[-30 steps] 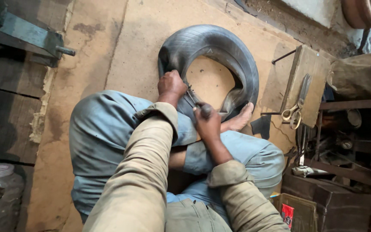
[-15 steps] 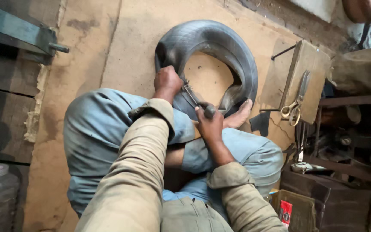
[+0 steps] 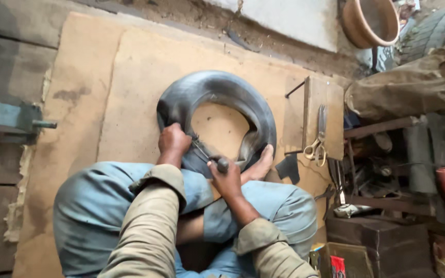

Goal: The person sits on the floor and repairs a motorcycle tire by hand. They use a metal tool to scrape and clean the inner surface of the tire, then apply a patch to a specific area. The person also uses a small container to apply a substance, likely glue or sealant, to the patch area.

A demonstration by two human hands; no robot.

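The black rubber inner tube (image 3: 222, 95) lies curled on the cardboard sheet (image 3: 130, 77) before my knees, my bare foot (image 3: 257, 166) against it. Scissors (image 3: 317, 139) rest on a wooden board (image 3: 330, 103) nearby. My left hand (image 3: 172, 144) clenches the tube's edge; my right hand (image 3: 224, 177) grips a slim metal tool (image 3: 207, 153).

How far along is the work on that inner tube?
Done: the black inner tube is out of any tyre and lies on the board, braced by a bare foot. In hand: the left hand pins the rubber while the right hand works a slim tool across it. Left: no patch shows on the tube; the scissors lie unused on the small wooden stand.
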